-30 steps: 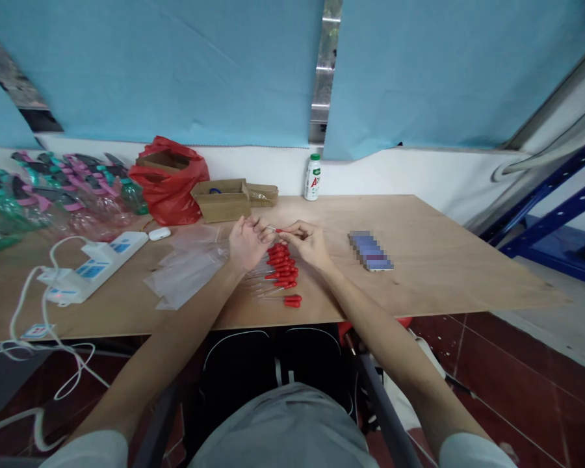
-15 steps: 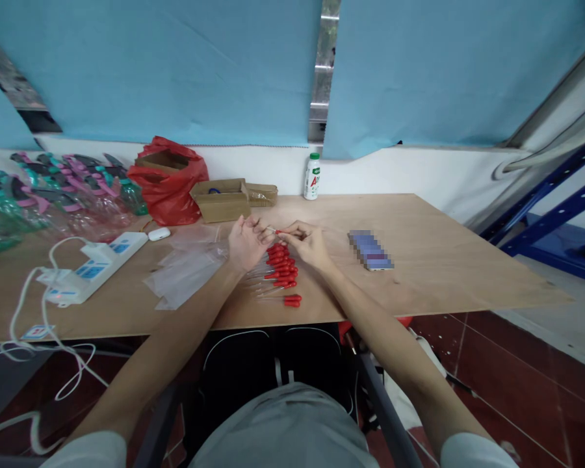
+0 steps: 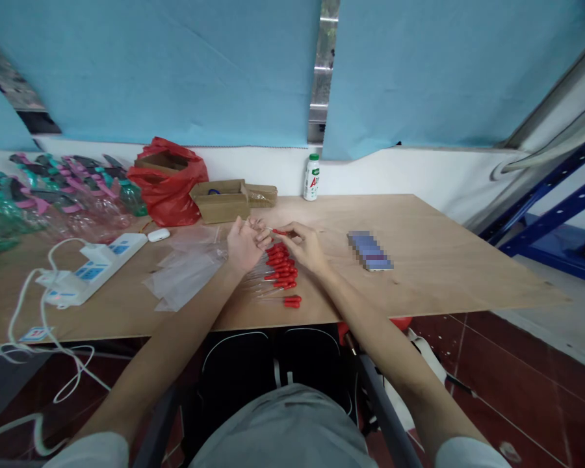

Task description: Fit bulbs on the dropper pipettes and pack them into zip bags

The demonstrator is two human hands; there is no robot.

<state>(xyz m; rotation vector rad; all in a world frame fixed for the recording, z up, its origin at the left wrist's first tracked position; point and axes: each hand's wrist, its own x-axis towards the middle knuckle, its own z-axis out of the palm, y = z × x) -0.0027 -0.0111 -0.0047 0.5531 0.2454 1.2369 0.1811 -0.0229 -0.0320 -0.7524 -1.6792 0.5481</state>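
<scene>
My right hand [image 3: 308,248] pinches the red rubber bulb [image 3: 279,232] of a dropper above the middle of the table. My left hand [image 3: 244,247] is turned palm up beside it, its fingers curled round the dropper's thin clear tube, which they mostly hide. Right below both hands lies a pile of red-bulbed droppers [image 3: 285,268], bulbs to the right and clear tubes to the left. A few more dropper bulbs [image 3: 292,301] lie nearer the table's front edge. Clear plastic bags [image 3: 182,279] are spread left of my left hand.
On the wooden table [image 3: 443,260] a phone [image 3: 370,250] lies to the right. Along the back stand a white bottle [image 3: 311,179], a cardboard box [image 3: 220,201] and a red plastic bag [image 3: 170,185]. Spray bottles [image 3: 73,201] crowd the left, behind a power strip [image 3: 97,270] with white cables.
My left fingers have curled in further, and more of the tube is hidden. The right hand has shifted slightly, with the red bulb still pinched. The droppers on the table have not moved.
</scene>
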